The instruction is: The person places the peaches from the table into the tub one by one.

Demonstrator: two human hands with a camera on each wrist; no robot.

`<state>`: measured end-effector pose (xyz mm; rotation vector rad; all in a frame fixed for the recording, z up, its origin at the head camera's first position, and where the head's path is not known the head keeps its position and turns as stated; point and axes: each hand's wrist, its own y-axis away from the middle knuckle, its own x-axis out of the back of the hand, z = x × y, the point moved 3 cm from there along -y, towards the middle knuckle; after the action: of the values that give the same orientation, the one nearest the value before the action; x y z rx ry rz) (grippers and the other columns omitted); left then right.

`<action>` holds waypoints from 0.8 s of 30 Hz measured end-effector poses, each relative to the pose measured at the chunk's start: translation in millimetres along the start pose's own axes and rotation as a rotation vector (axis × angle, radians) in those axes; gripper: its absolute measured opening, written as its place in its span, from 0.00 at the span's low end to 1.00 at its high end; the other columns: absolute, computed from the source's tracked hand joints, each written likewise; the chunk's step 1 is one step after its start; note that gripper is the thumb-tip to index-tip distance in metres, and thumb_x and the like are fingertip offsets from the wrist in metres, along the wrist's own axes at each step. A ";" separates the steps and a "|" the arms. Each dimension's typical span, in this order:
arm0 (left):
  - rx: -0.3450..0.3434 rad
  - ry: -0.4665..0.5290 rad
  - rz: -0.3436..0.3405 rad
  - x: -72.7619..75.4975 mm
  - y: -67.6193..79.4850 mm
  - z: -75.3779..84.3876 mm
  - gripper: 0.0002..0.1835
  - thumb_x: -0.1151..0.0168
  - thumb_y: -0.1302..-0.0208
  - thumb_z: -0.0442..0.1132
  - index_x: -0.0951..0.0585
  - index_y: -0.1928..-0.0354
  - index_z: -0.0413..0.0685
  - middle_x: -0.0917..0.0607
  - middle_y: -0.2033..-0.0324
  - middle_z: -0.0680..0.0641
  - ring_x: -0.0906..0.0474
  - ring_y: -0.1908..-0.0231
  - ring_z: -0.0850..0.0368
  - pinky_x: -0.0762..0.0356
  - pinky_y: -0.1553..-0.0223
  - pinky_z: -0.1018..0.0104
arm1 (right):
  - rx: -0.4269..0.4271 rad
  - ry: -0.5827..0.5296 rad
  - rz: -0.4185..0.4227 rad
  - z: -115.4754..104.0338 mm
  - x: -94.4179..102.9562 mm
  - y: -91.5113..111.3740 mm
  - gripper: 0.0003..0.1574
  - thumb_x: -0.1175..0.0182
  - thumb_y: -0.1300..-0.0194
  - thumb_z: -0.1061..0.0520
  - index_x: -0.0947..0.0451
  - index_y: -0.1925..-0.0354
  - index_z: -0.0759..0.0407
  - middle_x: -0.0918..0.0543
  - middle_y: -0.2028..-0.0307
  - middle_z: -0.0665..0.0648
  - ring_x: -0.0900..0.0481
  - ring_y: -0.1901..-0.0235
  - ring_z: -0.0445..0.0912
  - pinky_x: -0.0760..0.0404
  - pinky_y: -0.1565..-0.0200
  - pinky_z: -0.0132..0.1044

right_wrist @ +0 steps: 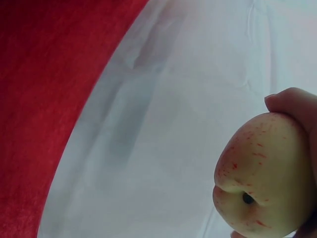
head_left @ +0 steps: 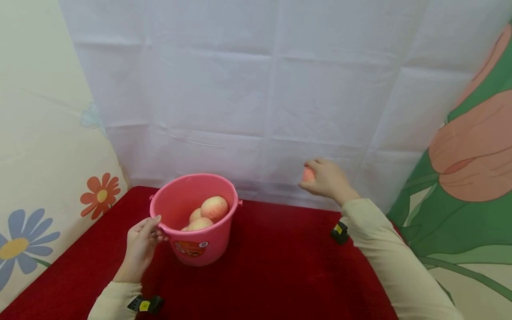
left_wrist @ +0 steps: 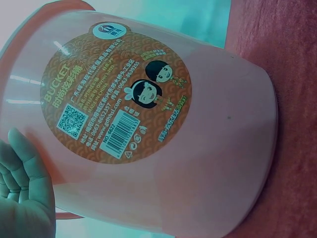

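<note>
A pink plastic bucket [head_left: 200, 246] stands on the red cloth, left of the middle in the head view. Several pale peaches with red flecks, among them the top peach [head_left: 214, 209], lie inside it. My left hand [head_left: 142, 242] grips the bucket's near-left rim, thumb over the edge. In the left wrist view the bucket's round printed label [left_wrist: 116, 94] faces the camera, and part of the left hand [left_wrist: 25, 188] shows at the lower left. Up in the air to the right, my right hand [head_left: 328, 180] holds another peach [right_wrist: 262, 178], its stem hollow facing the wrist camera.
Red cloth [head_left: 288, 266] covers the table. A creased white sheet [head_left: 256, 89] hangs behind its far edge. Flower-printed panels flank it, with a red flower [head_left: 102, 195] on the left and a large pink tulip [head_left: 476, 155] on the right.
</note>
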<state>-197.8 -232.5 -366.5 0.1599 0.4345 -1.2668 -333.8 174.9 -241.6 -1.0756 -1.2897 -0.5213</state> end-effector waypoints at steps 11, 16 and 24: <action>0.007 -0.008 -0.002 -0.8 -0.4 0.0 0.18 0.49 0.33 0.37 0.21 0.82 0.49 0.23 0.87 0.53 0.25 0.85 0.63 0.23 0.76 0.73 | 0.002 -0.049 -0.012 -16.1 2.4 -9.4 0.39 0.39 0.50 0.42 0.31 0.44 0.63 0.28 0.48 0.68 0.29 0.51 0.63 0.29 0.53 0.57; 0.010 -0.004 -0.003 -1.2 0.0 0.1 0.18 0.49 0.33 0.37 0.21 0.82 0.49 0.23 0.87 0.52 0.25 0.85 0.63 0.23 0.76 0.73 | 0.011 -0.074 0.014 -21.3 2.6 -11.8 0.38 0.38 0.51 0.43 0.30 0.45 0.63 0.27 0.50 0.67 0.28 0.53 0.61 0.27 0.56 0.55; -0.004 0.003 -0.007 -0.8 1.0 1.2 0.17 0.49 0.34 0.37 0.20 0.82 0.49 0.23 0.87 0.52 0.25 0.85 0.63 0.23 0.76 0.73 | 0.035 -0.111 0.043 -33.6 6.6 -19.1 0.38 0.37 0.51 0.44 0.29 0.46 0.62 0.25 0.52 0.65 0.26 0.59 0.56 0.26 0.61 0.50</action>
<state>-196.7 -231.8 -365.2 0.1568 0.4403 -1.2726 -330.8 139.0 -226.1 -1.1133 -1.3651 -0.4099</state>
